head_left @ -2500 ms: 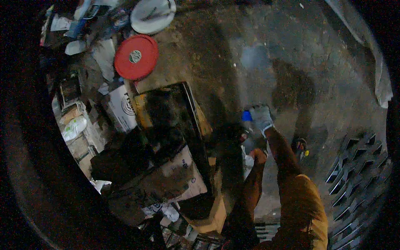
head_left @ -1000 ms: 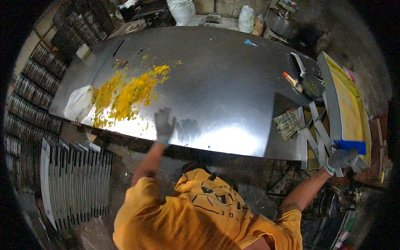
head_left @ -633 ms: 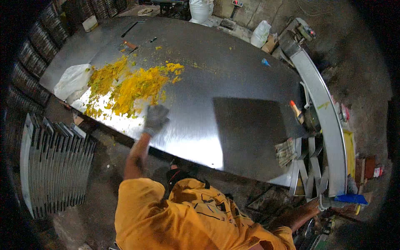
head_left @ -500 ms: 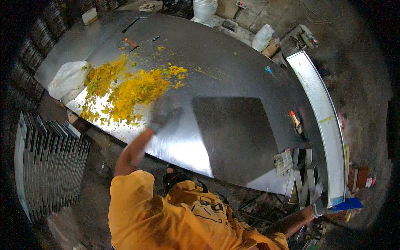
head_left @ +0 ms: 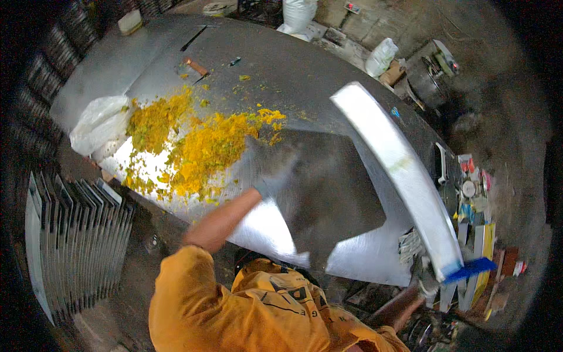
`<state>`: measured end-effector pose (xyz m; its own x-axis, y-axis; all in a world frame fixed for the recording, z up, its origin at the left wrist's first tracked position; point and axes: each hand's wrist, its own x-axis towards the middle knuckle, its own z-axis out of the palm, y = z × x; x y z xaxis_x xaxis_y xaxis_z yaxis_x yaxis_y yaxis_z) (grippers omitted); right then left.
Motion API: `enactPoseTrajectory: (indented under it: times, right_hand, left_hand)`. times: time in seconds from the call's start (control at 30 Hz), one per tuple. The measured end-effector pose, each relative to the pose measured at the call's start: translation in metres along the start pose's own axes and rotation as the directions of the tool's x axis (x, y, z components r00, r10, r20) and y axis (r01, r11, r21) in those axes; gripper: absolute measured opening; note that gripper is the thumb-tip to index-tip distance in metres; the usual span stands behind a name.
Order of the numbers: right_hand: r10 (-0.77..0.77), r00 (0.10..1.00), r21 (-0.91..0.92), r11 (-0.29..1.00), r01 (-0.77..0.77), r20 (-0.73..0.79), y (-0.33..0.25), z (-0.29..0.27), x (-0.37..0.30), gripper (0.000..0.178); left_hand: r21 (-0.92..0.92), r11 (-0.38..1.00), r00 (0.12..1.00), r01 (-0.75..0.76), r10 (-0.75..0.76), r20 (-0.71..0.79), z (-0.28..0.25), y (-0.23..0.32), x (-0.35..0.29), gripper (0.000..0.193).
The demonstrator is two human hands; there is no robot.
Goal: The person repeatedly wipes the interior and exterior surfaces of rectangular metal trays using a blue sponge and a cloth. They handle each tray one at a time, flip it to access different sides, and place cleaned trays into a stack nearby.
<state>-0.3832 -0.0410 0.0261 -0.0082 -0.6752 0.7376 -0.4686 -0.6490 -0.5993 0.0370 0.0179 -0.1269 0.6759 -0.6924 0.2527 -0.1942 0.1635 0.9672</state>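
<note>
My left hand [head_left: 280,178], in a pale glove, is stretched out over the metal tabletop [head_left: 267,229]. It is smeared by motion, so its fingers cannot be made out. Left of it lies a loose heap of yellow and green flaky material [head_left: 214,146]. At the lower right my right hand [head_left: 428,285], also gloved, grips the near end of a long, silvery metal panel [head_left: 399,161]. The panel slants up and leftward over the table. A blue piece [head_left: 472,269] is at its near end. Beside the panel sits a crumpled pale glove or cloth [head_left: 410,245].
A clear plastic bag [head_left: 99,126] lies at the heap's left. Farther back are a small orange-brown tool [head_left: 196,67] and blue-handled scissors [head_left: 395,112]. Many bent metal pieces [head_left: 76,246] stand in a row at left. An open-end wrench [head_left: 441,162] lies right of the panel.
The long panel has swung left over the table with my right hand, covering where an orange-tipped brush lay. My left hand has moved right, away from the yellow heap.
</note>
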Motion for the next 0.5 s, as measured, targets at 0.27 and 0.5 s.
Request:
enactPoseTrajectory:
  times: [0.27,0.5]
  right_hand:
    - [-0.313,0.778,0.324,0.934,0.148,0.545,-0.038,0.128,-0.137,0.028]
    - [0.641,0.599,0.535,0.327,-0.779,0.481,0.013,0.09,-0.136,0.038]
  left_hand:
    - [-0.353,0.612,0.699,0.708,-0.531,0.48,0.073,-0.007,0.04,0.042]
    - [0.278,0.934,0.9,0.225,-0.309,0.308,0.008,-0.017,0.041,0.056]
